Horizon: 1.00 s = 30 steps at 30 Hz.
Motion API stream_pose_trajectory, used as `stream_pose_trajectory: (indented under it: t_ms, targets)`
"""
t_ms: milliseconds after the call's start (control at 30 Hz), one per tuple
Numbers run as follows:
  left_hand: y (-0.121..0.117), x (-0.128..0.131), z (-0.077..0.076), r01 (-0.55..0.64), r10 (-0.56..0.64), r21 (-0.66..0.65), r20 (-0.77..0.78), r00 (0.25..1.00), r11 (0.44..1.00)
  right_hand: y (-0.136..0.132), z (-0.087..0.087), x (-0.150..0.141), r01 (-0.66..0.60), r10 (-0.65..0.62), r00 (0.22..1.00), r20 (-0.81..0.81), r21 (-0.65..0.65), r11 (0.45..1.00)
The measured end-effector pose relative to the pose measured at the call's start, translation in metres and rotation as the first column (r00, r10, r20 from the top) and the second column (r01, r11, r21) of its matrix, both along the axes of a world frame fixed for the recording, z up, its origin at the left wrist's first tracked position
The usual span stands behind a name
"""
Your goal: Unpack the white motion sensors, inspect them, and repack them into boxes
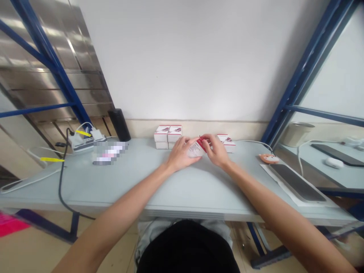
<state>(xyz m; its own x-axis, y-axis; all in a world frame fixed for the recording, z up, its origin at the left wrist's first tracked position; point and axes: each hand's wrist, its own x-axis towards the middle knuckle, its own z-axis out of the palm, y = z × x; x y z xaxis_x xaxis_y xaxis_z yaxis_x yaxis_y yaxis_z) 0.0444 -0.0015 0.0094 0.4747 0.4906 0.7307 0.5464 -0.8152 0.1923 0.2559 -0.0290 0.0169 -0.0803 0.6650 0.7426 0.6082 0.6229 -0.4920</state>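
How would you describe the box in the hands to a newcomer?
Find the pale table against the white wall, then the middle of its top. There, between the left hand and the right hand, is a small red-and-white box with dark print on its white face. Unlike the boxes standing near the wall, it is tilted and held.

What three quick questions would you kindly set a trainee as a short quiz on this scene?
1. True or false: the left hand and right hand both touch the red-and-white box.
2. Which hand is nearer the white power strip? A) right B) left
3. Fill in: the white boxes just beyond the left hand are edged in ____.

Key: 1. True; 2. B; 3. red.
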Motion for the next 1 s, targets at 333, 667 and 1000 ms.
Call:
stream_pose_trajectory:
  t_ms: [333, 667, 1000]
  targets:
    - [-0.004, 0.0, -0.001, 0.083, -0.079, 0.087, -0.046, 0.996, 0.993, 0.004, 0.005, 0.005, 0.16, -0.159, 0.977, -0.139, -0.003, 0.987]
    - [0.001, -0.004, -0.003, 0.086, -0.044, 0.281, -0.155, 0.987, 0.956, 0.006, 0.007, 0.011, 0.397, -0.406, 0.905, -0.124, -0.095, 0.913]
    - [-0.003, 0.001, -0.001, 0.095, -0.053, 0.304, -0.143, 0.988, 0.948, 0.011, 0.007, 0.02, 0.441, -0.441, 0.896, -0.05, -0.022, 0.897]
